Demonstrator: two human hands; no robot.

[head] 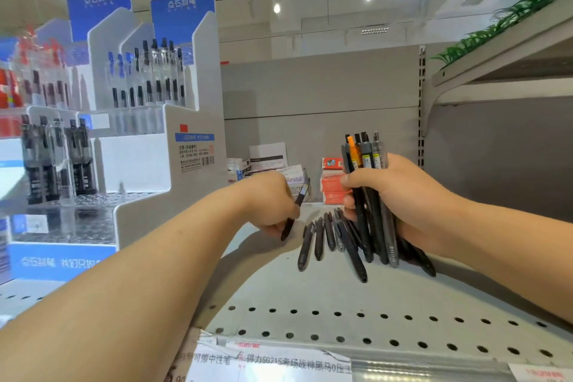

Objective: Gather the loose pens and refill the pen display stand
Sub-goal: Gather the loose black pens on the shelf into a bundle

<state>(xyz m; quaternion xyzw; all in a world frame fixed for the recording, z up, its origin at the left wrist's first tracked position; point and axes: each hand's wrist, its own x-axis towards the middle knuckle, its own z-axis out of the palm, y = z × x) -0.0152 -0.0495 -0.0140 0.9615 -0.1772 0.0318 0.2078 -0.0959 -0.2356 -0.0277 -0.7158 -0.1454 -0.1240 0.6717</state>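
My right hand (400, 198) grips an upright bundle of several pens (364, 158), mostly black, one with an orange top; their tips rest on the grey shelf (310, 295). Several loose black pens (325, 236) lie fanned out on the shelf just left of that bundle. My left hand (269, 201) holds a single black pen (296, 211) tilted above the shelf, left of the loose ones. The white pen display stand (139, 146) stands at the left, its tiers partly filled with black, blue and red pens.
Small red and white boxes (331, 183) and other cartons (266, 158) sit at the back of the shelf. An upper shelf with green plastic plants (502, 18) juts out at the right. Price labels (266, 360) line the front edge.
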